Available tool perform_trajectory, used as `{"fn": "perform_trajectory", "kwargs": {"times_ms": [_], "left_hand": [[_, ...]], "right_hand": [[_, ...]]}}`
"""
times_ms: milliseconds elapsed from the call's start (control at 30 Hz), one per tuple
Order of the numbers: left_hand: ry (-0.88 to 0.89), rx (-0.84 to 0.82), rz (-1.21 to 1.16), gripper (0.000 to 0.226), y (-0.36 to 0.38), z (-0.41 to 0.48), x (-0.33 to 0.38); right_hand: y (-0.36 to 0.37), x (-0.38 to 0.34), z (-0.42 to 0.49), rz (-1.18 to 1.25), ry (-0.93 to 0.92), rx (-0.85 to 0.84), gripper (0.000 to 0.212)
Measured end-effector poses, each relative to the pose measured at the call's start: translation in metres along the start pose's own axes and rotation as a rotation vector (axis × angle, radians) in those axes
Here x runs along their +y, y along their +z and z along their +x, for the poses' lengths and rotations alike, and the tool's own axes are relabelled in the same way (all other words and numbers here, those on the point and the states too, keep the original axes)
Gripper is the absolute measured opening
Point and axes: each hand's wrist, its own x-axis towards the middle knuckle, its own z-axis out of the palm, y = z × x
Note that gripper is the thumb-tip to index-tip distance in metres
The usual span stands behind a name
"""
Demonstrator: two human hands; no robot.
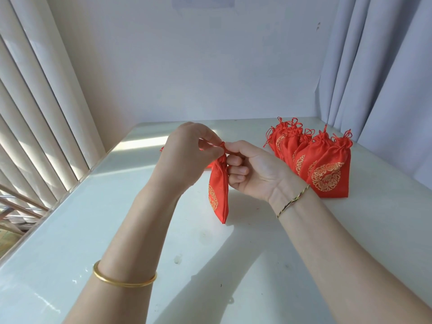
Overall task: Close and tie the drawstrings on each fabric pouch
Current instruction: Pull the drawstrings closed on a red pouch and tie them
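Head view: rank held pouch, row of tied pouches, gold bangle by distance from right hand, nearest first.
1. Held pouch: pinched at its top by the right hand.
2. Row of tied pouches: just right of it.
3. Gold bangle: on the left arm, lower left.

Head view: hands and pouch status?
Left hand, right hand pinching drawstrings at neck of red gold-patterned fabric pouch. Tied red pouches stand right. Nothing in the way.
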Motion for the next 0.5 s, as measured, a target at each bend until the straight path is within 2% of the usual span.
{"fn": "perform_trajectory", "kwargs": {"times_ms": [133,267,333,500], "left_hand": [[0.081,0.027,0.125,0.007,0.0,0.003,-0.006],[0.113,0.026,0.176,0.006,0.002,0.005,-0.008],[0.074,0.034,0.162,0.01,0.002,0.006,-0.01],[-0.052,-0.041,-0.019,0.012,0.003,0.004,-0.009]], "right_hand": [[0.0,-0.001,-0.001,-0.125,-0.057,0.013,0.048],[-0.005,-0.007,-0.004,-0.185,-0.123,0.03,0.026],[-0.009,-0.011,-0.003,-0.192,-0.179,0.042,0.017],[-0.019,-0.012,0.003,-0.282,-0.343,0.159,0.024]]}}
